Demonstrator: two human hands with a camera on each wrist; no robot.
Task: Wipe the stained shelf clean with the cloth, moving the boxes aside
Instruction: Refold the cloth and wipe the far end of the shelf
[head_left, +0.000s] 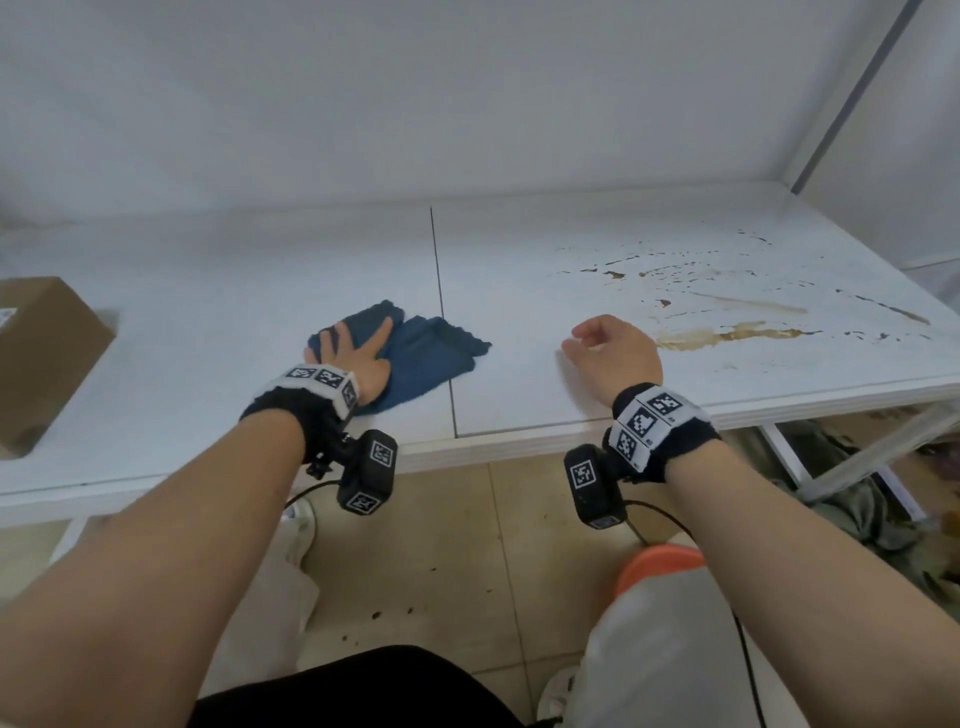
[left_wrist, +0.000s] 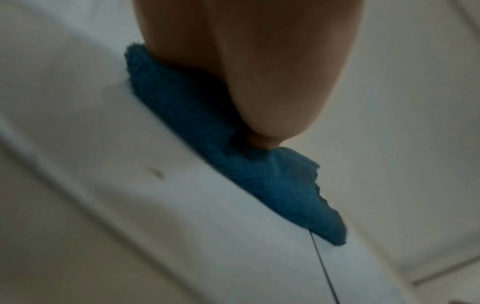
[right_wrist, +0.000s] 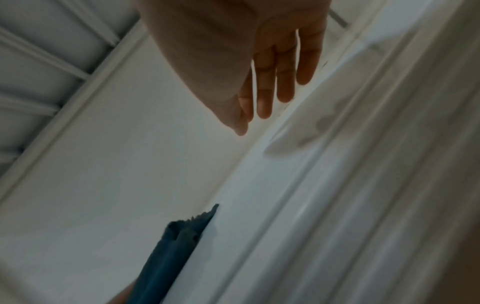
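Flattened under the left hand, fingers spread, the cloth should be pressed rightward into the stains; the right hand hangs loosely curled, empty.

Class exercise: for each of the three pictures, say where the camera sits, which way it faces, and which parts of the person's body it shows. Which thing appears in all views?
Head: looks forward and down at the shelf; left hand flat on the blue cloth, right hand empty.
Left wrist: looks along the palm pressing the cloth.
Right wrist: looks along straight fingers over the shelf.
Shared: the cloth.
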